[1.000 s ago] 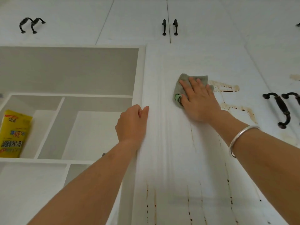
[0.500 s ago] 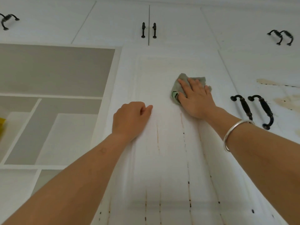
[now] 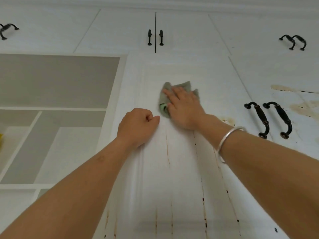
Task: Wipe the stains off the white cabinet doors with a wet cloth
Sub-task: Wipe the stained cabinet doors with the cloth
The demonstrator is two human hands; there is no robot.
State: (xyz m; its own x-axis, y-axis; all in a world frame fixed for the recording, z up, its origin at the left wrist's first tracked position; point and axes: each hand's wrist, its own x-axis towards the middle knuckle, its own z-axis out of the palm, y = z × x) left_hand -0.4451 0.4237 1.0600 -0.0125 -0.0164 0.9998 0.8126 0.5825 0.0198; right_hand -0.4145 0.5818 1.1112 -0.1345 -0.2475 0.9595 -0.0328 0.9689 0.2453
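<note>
A white cabinet door (image 3: 151,169) fills the middle of the head view. Thin brown drip streaks (image 3: 202,197) run down its lower half. My right hand (image 3: 184,109) lies flat with straight fingers on a grey-green cloth (image 3: 163,100) and presses it against the door's upper panel. My left hand (image 3: 136,126) rests on the door just left of the cloth, its fingers curled into a fist that holds nothing. The neighbouring door on the right carries yellowish-brown stains (image 3: 303,107).
Two black handles (image 3: 259,118) (image 3: 283,119) stick out to the right of my right wrist. Open grey shelving (image 3: 51,100) lies to the left, with a yellow pack (image 3: 0,140) at the frame edge. Upper doors with black handles (image 3: 155,37) run along the top.
My left hand left the door's left edge and now rests as a fist on the door face. The cloth under my right hand slid left and the stain there is gone. The view panned right.
</note>
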